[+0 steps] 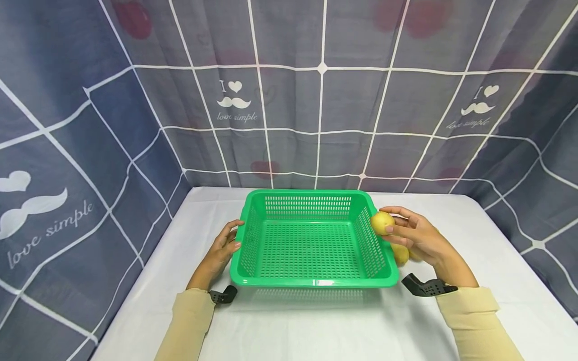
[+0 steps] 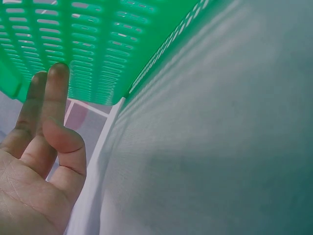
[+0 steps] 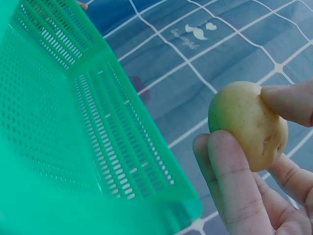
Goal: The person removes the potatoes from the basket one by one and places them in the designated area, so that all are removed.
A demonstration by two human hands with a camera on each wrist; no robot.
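A green plastic basket [image 1: 311,283] with slotted walls stands on the white table, and no items show inside it. At its left side is my left hand [image 1: 221,245], the fingertips against the outer wall near the rim. Seen from the left wrist, the fingers [image 2: 57,93] are mostly straight along the slotted side. My right hand [image 1: 422,238] pinches a yellow potato [image 1: 382,222] between thumb and fingers, just over the basket's right rim. The right wrist view shows this potato [image 3: 247,125] with small dents in its skin.
Beside the basket's right wall, partly hidden under my right hand, lie more potatoes [image 1: 400,254]. The white tablecloth [image 1: 289,326] runs to the back edge. Dark checked curtains [image 1: 289,100] enclose the table at the back and sides.
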